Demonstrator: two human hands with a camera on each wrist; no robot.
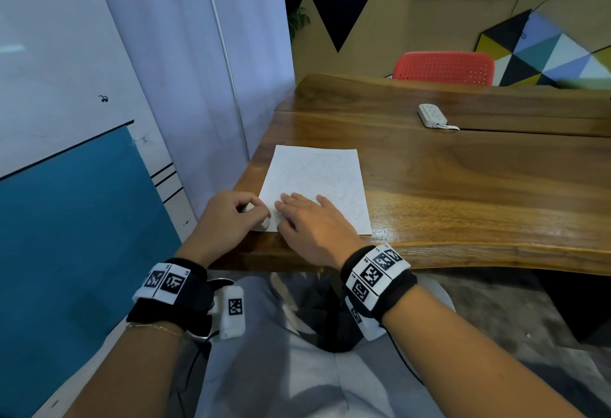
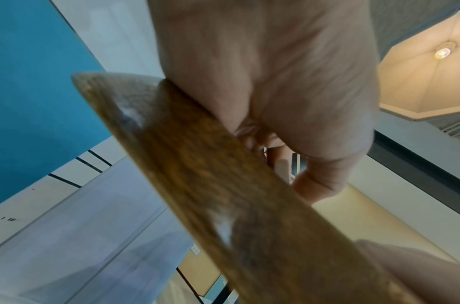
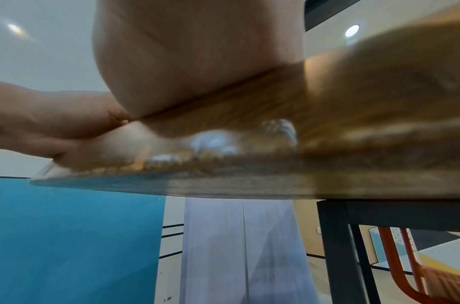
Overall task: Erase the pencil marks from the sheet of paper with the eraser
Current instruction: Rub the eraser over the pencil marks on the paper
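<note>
A white sheet of paper with faint pencil lines lies near the left front corner of the wooden table. My left hand is curled round a small white eraser at the sheet's near left corner. My right hand lies flat on the lower part of the sheet, fingers straight and pointing left toward the left hand. In the left wrist view the left hand's palm sits at the table edge. The right wrist view shows the right hand's palm resting on the tabletop.
A white power strip lies further back on the table. A red chair stands behind the far side. A pale curtain and a wall run close along the table's left edge.
</note>
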